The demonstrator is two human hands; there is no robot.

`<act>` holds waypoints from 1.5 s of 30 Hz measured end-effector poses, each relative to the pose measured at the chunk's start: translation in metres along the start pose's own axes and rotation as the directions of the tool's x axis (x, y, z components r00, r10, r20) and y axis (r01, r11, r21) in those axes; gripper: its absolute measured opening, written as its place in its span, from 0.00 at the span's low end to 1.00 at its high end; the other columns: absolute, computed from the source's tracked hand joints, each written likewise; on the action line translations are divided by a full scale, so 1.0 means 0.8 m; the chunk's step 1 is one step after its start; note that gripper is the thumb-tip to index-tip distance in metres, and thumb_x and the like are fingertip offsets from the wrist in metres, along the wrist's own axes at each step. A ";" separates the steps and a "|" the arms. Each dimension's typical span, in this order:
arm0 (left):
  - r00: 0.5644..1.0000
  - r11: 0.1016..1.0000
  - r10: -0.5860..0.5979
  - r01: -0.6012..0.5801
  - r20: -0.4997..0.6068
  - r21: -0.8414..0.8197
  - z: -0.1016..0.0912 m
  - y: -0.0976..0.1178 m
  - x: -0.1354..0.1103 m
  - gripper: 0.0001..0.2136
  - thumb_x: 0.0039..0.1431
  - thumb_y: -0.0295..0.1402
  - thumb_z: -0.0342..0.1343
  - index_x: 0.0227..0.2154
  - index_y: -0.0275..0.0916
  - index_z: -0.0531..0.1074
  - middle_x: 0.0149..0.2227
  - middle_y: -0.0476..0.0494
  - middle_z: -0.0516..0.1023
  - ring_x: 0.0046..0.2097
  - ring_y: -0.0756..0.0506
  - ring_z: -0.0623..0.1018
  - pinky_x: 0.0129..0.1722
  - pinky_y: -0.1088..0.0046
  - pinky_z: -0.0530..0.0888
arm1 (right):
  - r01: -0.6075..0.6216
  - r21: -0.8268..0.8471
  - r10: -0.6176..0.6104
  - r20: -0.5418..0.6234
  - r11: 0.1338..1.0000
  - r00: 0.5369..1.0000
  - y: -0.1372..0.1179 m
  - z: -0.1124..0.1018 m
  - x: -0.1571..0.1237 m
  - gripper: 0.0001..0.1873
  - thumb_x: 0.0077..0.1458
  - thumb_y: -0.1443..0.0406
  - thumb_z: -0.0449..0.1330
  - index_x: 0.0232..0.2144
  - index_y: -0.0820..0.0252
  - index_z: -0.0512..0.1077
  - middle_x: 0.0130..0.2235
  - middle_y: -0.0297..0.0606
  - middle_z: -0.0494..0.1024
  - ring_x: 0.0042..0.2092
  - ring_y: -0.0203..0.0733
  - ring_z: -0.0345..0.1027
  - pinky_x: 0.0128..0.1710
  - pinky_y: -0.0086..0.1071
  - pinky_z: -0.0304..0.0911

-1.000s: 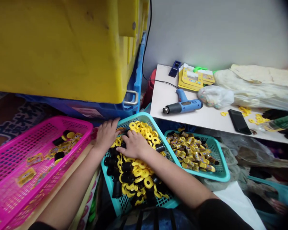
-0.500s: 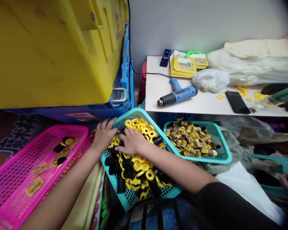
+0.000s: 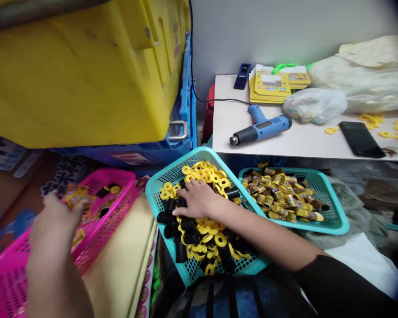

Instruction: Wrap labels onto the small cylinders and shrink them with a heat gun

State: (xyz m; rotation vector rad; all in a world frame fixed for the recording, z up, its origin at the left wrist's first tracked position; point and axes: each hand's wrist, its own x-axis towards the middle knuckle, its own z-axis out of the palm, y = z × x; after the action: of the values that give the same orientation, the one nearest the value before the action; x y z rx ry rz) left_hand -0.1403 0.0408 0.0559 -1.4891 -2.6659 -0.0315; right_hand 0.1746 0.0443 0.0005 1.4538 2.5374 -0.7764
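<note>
My left hand (image 3: 56, 221), blurred by motion, is over the pink basket (image 3: 6, 274) with thumb and fingers around some yellow printed wrappers (image 3: 78, 195). More wrappers and a few black-and-yellow pieces lie in that basket. My right hand (image 3: 199, 201) rests palm down, fingers spread, on the heap in the near turquoise basket (image 3: 154, 179). Under and around it are black cylinders (image 3: 181, 251) and yellow rings (image 3: 220, 240) with tabs. What lies directly beneath the palm is hidden.
A second turquoise basket (image 3: 341, 221) holds many yellow-labelled cylinders. On the white table (image 3: 225, 119) lie a blue heat gun (image 3: 262, 130), a black phone (image 3: 361, 139), yellow cards (image 3: 272, 86) and plastic bags. A large yellow bin (image 3: 96, 84) stands at upper left on blue crates.
My left hand has left the near turquoise basket's rim and moved left to the pink basket, taking hold of wrappers. My right hand stays on the heap; the view has shifted.
</note>
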 end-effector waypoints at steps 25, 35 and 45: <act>0.728 0.737 0.651 -0.538 0.216 -0.410 0.064 0.176 -0.072 0.20 0.66 0.43 0.43 0.56 0.45 0.66 0.45 0.38 0.80 0.47 0.36 0.79 0.45 0.63 0.72 | -0.456 0.129 0.470 -0.353 0.881 0.809 0.190 -0.005 -0.118 0.25 0.59 0.62 0.51 0.58 0.59 0.65 0.51 0.48 0.77 0.51 0.53 0.72 0.50 0.41 0.66; 0.892 0.756 0.448 -0.411 -0.055 -0.510 0.092 0.081 -0.224 0.20 0.63 0.38 0.47 0.56 0.36 0.65 0.51 0.33 0.75 0.53 0.37 0.74 0.52 0.56 0.71 | 0.066 -0.246 -0.128 -0.249 0.967 0.960 0.180 -0.015 -0.043 0.23 0.63 0.63 0.47 0.58 0.58 0.66 0.39 0.45 0.77 0.42 0.48 0.67 0.45 0.39 0.64; 0.662 0.683 0.711 -0.569 0.237 -0.457 0.128 0.153 -0.258 0.23 0.63 0.44 0.51 0.57 0.39 0.67 0.60 0.30 0.67 0.62 0.31 0.65 0.55 0.54 0.69 | 0.108 -0.215 -0.168 -0.281 0.971 0.945 0.190 -0.004 -0.021 0.22 0.63 0.61 0.48 0.56 0.57 0.67 0.38 0.42 0.76 0.41 0.46 0.66 0.42 0.39 0.65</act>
State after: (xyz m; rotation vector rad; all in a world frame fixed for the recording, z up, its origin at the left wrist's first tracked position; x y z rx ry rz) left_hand 0.0646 -0.0638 -0.0673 -2.7808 -2.2516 -0.1735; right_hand 0.3105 0.0951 -0.0480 1.4327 2.8658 -0.3248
